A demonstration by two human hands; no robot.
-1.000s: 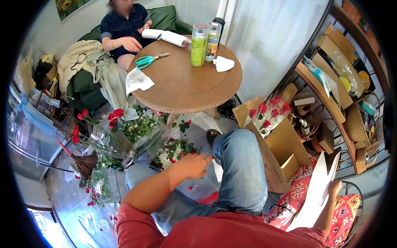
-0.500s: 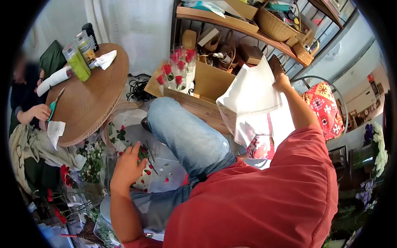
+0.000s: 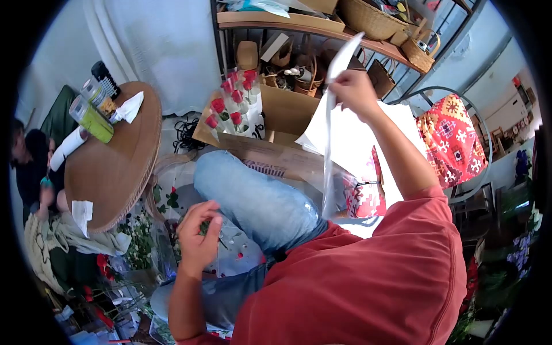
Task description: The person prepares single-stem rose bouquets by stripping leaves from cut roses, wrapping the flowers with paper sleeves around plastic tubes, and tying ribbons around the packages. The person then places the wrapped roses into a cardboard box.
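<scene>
My right hand (image 3: 357,93) grips the top of a thin white wrapping sheet (image 3: 329,146), which hangs nearly edge-on beside my raised knee. Behind it, more white sheets (image 3: 362,138) lie over a chair with a red patterned cushion (image 3: 379,196). My left hand (image 3: 199,234) hovers above the floor by my legs, fingers loosely bent and thumb apart, holding nothing. Ahead stands a cardboard box (image 3: 241,150) with several red roses (image 3: 236,96) in clear sleeves at its left end.
At left is a round wooden table (image 3: 123,172) with spray cans (image 3: 92,121) and tissues. Another person (image 3: 40,167) sits beyond it. Cut flowers and foliage (image 3: 138,244) lie low at left. A basket shelf (image 3: 287,23) is behind; a second patterned cushion (image 3: 454,144) sits right.
My right hand has moved left and the sheet has turned from broad face to edge-on. My left hand has shifted slightly right. The other person's hand has left the tabletop with the teal-handled scissors.
</scene>
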